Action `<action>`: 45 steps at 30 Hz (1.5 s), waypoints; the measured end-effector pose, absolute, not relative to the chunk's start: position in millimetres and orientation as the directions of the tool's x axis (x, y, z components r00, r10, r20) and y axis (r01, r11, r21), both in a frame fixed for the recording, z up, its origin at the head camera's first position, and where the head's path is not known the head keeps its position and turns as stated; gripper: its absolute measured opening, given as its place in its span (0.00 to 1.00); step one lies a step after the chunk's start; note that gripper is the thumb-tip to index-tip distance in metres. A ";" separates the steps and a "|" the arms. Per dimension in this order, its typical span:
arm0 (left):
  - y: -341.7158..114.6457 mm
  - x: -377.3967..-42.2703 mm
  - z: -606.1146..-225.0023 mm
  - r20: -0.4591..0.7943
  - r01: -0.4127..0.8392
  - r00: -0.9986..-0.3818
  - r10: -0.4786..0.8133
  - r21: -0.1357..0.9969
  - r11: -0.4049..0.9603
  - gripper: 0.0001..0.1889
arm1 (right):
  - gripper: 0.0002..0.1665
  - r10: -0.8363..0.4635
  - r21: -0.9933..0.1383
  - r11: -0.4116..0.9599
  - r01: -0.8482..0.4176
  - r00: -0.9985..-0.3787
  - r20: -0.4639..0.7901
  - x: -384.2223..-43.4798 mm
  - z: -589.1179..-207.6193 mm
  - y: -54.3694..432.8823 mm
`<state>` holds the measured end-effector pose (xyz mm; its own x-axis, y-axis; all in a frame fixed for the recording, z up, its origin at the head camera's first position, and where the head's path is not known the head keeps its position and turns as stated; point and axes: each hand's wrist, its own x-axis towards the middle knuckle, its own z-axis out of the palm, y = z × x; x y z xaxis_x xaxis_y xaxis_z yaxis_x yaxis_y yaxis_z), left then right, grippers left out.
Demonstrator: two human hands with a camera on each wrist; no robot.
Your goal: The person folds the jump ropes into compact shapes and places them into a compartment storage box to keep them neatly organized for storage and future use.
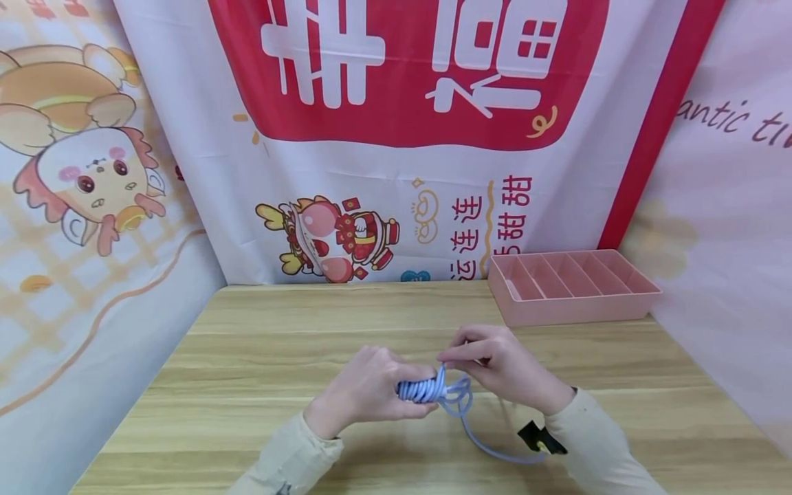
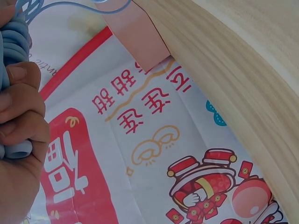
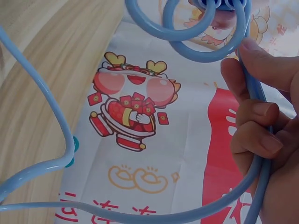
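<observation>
Bare tabletop [image 1: 266, 337] at centre-left of the head view gives the left hand [image 1: 377, 388] room to pass sideways. At right, a pink divided box [image 1: 584, 308] stands in the way beyond the right hand [image 1: 495, 364]; a hanging cloth [image 1: 402, 130] bounds the top. Blue cord [image 1: 418, 391] loops between both hands, its slack crossing the lower right.
</observation>
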<state>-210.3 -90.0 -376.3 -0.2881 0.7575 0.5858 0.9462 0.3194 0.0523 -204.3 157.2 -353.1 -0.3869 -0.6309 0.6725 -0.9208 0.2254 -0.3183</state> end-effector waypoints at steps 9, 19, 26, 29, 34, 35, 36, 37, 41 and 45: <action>-85.7 -208.2 -374.2 0.606 0.953 -0.267 0.749 0.052 0.298 0.16 | 0.14 -0.617 -0.325 0.259 -0.910 -0.415 0.669 -199.5 -349.6 162.6; -89.8 -206.0 -374.1 0.611 0.953 -0.277 0.741 0.075 0.294 0.19 | 0.08 -0.610 -0.368 0.297 -0.881 -0.471 0.637 -198.2 -346.7 159.9; -88.8 -205.8 -373.5 0.627 0.960 -0.255 0.737 0.071 0.272 0.19 | 0.08 -0.612 -0.389 0.268 -0.881 -0.467 0.638 -199.7 -348.0 161.5; -87.9 -204.8 -372.2 0.642 0.967 -0.239 0.728 0.087 0.240 0.19 | 0.11 -0.617 -0.403 0.217 -0.889 -0.445 0.649 -201.7 -349.2 162.8; -87.1 -203.0 -368.3 0.675 0.979 -0.202 0.709 0.117 0.167 0.19 | 0.11 -0.628 -0.480 0.154 -0.864 -0.461 0.627 -197.0 -343.5 163.3; -87.2 -202.8 -367.6 0.683 0.980 -0.197 0.704 0.116 0.162 0.19 | 0.10 -0.632 -0.501 0.153 -0.852 -0.474 0.613 -194.4 -340.4 162.8; -87.3 -202.5 -366.9 0.688 0.980 -0.196 0.699 0.119 0.157 0.19 | 0.10 -0.638 -0.516 0.149 -0.844 -0.481 0.601 -192.0 -337.4 162.3; -87.4 -202.2 -366.4 0.693 0.981 -0.195 0.694 0.121 0.154 0.19 | 0.09 -0.644 -0.536 0.149 -0.831 -0.493 0.586 -189.9 -334.6 161.9; -87.8 -200.7 -365.1 0.705 0.976 -0.216 0.676 0.179 0.125 0.19 | 0.10 -0.666 -0.588 0.116 -0.801 -0.502 0.552 -189.5 -332.4 162.1; -87.7 -198.7 -363.9 0.713 0.958 -0.243 0.658 0.284 0.045 0.18 | 0.13 -0.672 -0.626 0.100 -0.773 -0.517 0.530 -200.1 -344.6 166.6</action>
